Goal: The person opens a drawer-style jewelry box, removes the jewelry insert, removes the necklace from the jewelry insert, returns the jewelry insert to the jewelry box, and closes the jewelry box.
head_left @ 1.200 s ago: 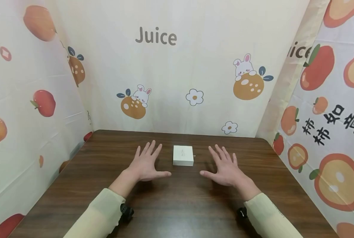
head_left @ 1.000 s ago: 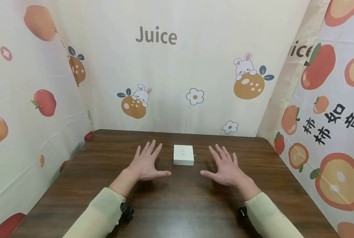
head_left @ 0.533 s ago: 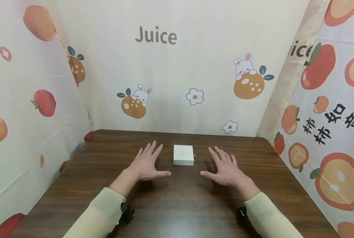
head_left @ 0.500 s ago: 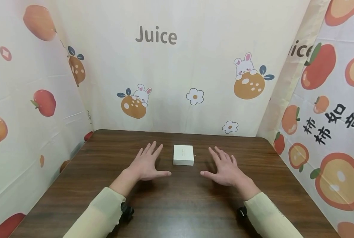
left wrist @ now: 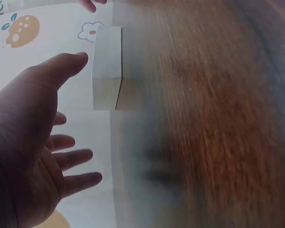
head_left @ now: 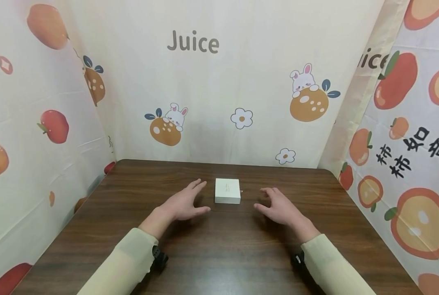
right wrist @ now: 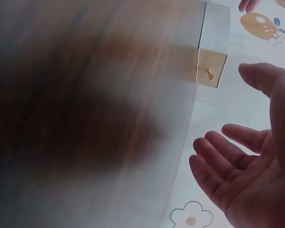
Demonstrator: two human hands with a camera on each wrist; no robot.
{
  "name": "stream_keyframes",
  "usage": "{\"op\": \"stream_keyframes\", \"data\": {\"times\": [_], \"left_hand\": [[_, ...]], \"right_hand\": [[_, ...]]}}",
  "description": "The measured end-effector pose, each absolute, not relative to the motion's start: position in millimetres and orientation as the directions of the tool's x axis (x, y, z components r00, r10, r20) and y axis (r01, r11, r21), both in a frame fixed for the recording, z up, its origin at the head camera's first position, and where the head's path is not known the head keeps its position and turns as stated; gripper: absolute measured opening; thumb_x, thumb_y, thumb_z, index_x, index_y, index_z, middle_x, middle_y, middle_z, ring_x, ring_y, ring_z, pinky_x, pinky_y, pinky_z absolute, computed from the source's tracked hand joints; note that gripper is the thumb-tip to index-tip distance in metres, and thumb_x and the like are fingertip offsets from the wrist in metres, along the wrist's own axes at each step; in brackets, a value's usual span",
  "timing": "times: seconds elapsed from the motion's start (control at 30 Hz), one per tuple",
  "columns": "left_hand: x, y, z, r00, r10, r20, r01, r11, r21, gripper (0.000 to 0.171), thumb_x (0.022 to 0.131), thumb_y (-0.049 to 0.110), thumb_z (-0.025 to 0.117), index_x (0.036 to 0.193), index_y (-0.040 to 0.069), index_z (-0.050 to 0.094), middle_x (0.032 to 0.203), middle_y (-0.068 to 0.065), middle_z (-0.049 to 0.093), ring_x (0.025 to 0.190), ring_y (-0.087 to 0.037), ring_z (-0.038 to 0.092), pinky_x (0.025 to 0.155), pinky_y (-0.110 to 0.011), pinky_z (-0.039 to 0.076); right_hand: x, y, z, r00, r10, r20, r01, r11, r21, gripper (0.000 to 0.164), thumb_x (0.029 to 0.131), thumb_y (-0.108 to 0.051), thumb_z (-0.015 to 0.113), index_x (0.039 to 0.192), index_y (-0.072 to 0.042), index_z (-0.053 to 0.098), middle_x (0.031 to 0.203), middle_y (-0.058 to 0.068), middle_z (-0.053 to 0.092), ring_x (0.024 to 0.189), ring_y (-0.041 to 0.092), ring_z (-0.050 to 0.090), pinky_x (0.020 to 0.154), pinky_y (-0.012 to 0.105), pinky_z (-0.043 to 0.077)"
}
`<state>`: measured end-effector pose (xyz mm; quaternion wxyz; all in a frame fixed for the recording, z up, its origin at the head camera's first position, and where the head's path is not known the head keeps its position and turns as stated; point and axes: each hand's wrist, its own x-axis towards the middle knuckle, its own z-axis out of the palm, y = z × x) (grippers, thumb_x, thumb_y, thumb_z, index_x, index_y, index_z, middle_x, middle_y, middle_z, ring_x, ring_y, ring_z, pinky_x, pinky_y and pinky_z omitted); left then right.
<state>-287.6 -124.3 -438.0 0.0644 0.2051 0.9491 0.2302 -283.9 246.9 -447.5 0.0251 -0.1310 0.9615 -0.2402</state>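
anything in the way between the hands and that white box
Nothing visible: only wooden tabletop shows between the left hand and the white box, and between the box and the right hand. A small tab on the box faces the right hand.

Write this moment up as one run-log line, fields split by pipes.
white box: on table, untouched | left grip: empty, left of box | right grip: empty, right of box, facing its pull tab

In the head view, the box [head_left: 227, 190] rests on the bench [head_left: 219, 254] below frame centre, between the left hand [head_left: 182, 205] and the right hand [head_left: 280, 208]. The backdrop [head_left: 204, 82] stands behind the bench, across the upper frame.
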Motion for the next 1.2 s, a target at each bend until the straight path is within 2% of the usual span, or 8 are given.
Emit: {"op": "stream_keyframes", "data": {"times": [0.17, 0.5, 0.67, 0.93, 1.2], "left_hand": [[-295, -117, -439, -0.893, 0.45, -0.005, 0.39, 0.78, 0.488, 0.09, 0.102, 0.049, 0.076, 0.174, 0.016, 0.032, 0.183, -0.014, 0.025, 0.163, -0.036, 0.041, 0.125, -0.058, 0.045], [-307, -94, -445, -0.872, 0.488, 0.031, 0.439, 0.753, 0.489, 0.08, 0.105, 0.039, 0.076, 0.17, 0.011, 0.041, 0.18, -0.015, 0.032, 0.164, -0.035, 0.039, 0.13, -0.054, 0.041], [-311, -84, -449, -0.867, 0.497, 0.037, 0.448, 0.743, 0.497, 0.075, 0.106, 0.037, 0.075, 0.169, 0.011, 0.044, 0.18, -0.016, 0.033, 0.163, -0.035, 0.04, 0.13, -0.054, 0.041], [-315, -79, -454, -0.878, 0.477, 0.034, 0.426, 0.748, 0.509, 0.069, 0.107, 0.035, 0.073, 0.166, 0.01, 0.048, 0.177, -0.015, 0.038, 0.161, -0.034, 0.043, 0.129, -0.053, 0.042], [-318, -74, -456, -0.87, 0.488, 0.071, 0.456, 0.742, 0.492, 0.051, 0.11, 0.028, 0.07, 0.155, 0.007, 0.061, 0.17, -0.014, 0.05, 0.158, -0.033, 0.049, 0.129, -0.052, 0.043]], "right_hand": [[-294, 245, -450, -0.971, -0.24, 0.007, -0.205, 0.813, -0.545, 0.066, 0.106, -0.046, 0.071, 0.152, 0.0, 0.058, 0.14, 0.02, 0.068, 0.122, 0.034, 0.07, 0.107, 0.058, 0.058], [-309, 225, -453, -0.978, -0.209, 0.0, -0.16, 0.746, -0.647, 0.041, 0.109, -0.034, 0.069, 0.138, -0.006, 0.07, 0.13, 0.014, 0.075, 0.119, 0.032, 0.07, 0.104, 0.054, 0.058], [-314, 213, -455, -0.983, -0.183, -0.004, -0.135, 0.738, -0.661, 0.036, 0.109, -0.033, 0.069, 0.136, -0.009, 0.072, 0.129, 0.012, 0.075, 0.116, 0.029, 0.069, 0.102, 0.051, 0.058], [-326, 196, -458, -0.983, -0.172, -0.062, -0.067, 0.652, -0.755, 0.03, 0.111, -0.021, 0.066, 0.135, -0.004, 0.071, 0.111, 0.013, 0.075, 0.09, 0.02, 0.072, 0.079, 0.036, 0.063], [-332, 185, -460, -0.984, -0.174, -0.046, -0.075, 0.629, -0.773, 0.029, 0.111, -0.015, 0.064, 0.132, 0.003, 0.071, 0.104, 0.016, 0.077, 0.086, 0.02, 0.074, 0.077, 0.034, 0.064]]}}
